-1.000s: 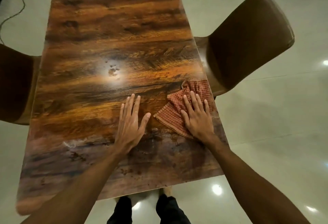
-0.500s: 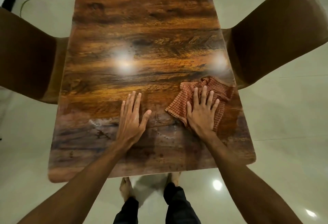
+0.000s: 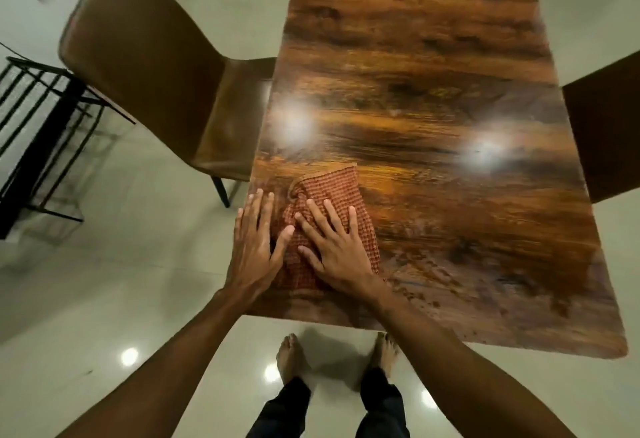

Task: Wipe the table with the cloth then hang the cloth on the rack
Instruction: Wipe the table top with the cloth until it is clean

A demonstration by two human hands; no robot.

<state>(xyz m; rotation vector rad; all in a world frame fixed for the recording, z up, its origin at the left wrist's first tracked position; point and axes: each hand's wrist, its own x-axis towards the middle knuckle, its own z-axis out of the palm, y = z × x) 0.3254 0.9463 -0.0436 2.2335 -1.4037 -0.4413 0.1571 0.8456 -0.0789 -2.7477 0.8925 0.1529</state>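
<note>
A red checked cloth [image 3: 327,188] lies bunched on the glossy wooden table [image 3: 433,91], near its front left corner. My right hand [image 3: 334,245] presses flat on the cloth with fingers spread. My left hand [image 3: 254,243] rests flat on the table edge right beside it, its thumb touching the cloth. A black metal rack [image 3: 41,132] stands on the floor at the far left, behind the chair.
A brown padded chair [image 3: 149,56] is tucked against the table's left side, another brown chair [image 3: 606,132] at the right edge. The floor is pale glossy tile. My bare feet [image 3: 291,356] stand just before the table's near edge. A cable runs on the floor at the top left.
My right hand has slid the cloth leftward across the table until it meets my left hand. My view has shifted left, and the rack has come into sight.
</note>
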